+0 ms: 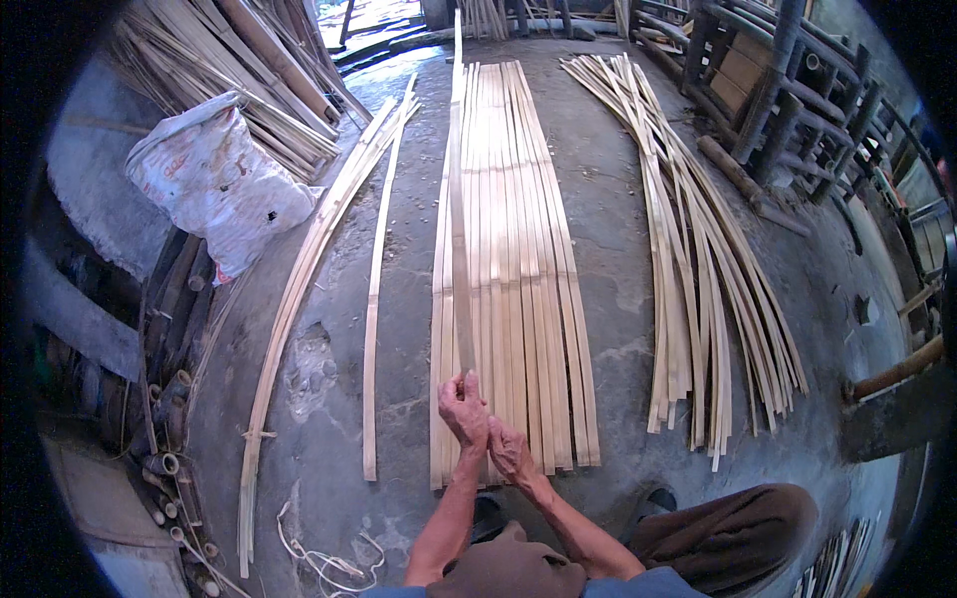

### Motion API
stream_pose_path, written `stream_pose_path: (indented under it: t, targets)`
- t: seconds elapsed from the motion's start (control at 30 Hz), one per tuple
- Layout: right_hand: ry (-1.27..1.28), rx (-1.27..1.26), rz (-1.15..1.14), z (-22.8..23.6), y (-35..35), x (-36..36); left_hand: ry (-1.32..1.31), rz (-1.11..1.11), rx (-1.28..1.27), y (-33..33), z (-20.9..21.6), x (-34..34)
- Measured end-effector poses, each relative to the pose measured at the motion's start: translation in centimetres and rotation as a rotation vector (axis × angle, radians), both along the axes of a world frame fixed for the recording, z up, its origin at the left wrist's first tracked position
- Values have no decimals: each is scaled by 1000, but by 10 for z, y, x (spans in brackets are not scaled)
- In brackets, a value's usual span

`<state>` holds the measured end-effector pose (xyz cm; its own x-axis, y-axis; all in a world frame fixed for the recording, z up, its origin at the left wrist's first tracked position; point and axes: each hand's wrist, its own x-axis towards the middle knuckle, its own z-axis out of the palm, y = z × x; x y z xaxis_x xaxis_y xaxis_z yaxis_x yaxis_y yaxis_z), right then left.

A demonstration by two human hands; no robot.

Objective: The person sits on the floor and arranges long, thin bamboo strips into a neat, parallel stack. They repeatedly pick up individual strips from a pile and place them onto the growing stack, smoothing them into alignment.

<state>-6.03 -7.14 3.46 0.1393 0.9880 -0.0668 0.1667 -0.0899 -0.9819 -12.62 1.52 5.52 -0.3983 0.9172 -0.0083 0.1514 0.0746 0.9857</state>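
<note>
My left hand point(462, 411) is closed around a long bamboo strip point(459, 199), which stands up and away from me over a row of flat strips. Close beside it, my right hand point(510, 450) has its fingers curled in; what they grip, if anything, is hidden. Under both hands, pale split bamboo strips point(518, 239) lie side by side on the floor, forming a long panel with the joints roughly lined up. A single strip point(372, 359) lies apart to the left of this panel.
A loose fanned pile of strips point(688, 259) lies to the right, and a tied bundle point(289, 309) to the left. A white sack point(214, 184) rests by leaning bamboo at the far left. White cord point(334, 560) lies near my feet. A bamboo frame point(778, 110) stands at back right.
</note>
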Motion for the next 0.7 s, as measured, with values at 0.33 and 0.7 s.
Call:
stream_pose_path:
  t: [0.33, 0.7]
  targets:
    - [207, 12, -315, 30, 7, 16, -17, -121, 23, 12, -2, 52]
    - [-103, -90, -366, -15, 5, 30, 172, -194, -20, 27, -106, 61]
